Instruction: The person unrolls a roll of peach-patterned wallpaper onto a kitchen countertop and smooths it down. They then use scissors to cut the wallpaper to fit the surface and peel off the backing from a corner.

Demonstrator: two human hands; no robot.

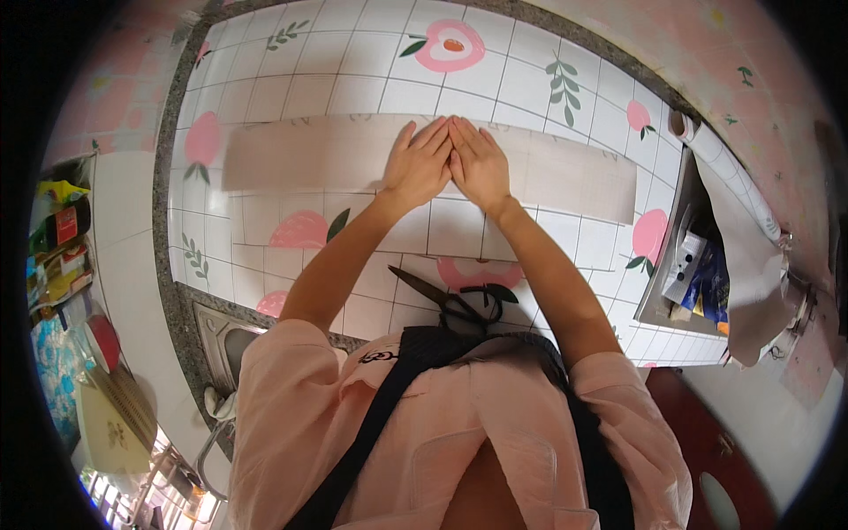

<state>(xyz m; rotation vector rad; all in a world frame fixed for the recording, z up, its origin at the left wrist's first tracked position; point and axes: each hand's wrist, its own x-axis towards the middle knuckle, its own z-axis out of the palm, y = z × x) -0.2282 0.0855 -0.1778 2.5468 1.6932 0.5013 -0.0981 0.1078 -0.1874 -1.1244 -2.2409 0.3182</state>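
Observation:
A long pale strip of paper or film (298, 156), its plain side up, lies across the patterned adhesive covering (371, 89) with pink fruit, leaves and grid lines. My left hand (421, 162) presses flat on the strip near its middle. Beside it my right hand (480, 162) also lies flat, and the two hands touch at the fingertips and thumbs. Below them a patterned strip (450, 225) lies on the covering. Dark scissors (457, 305) with black handles rest near my body, blades pointing up and left.
A partly unrolled roll of patterned covering (732, 175) leans at the right, over a box-like recess holding packets (702, 278). A metal sink (225, 331) is at lower left beside the dark stone edge (162, 165). Bags and containers (66, 245) stand at the far left.

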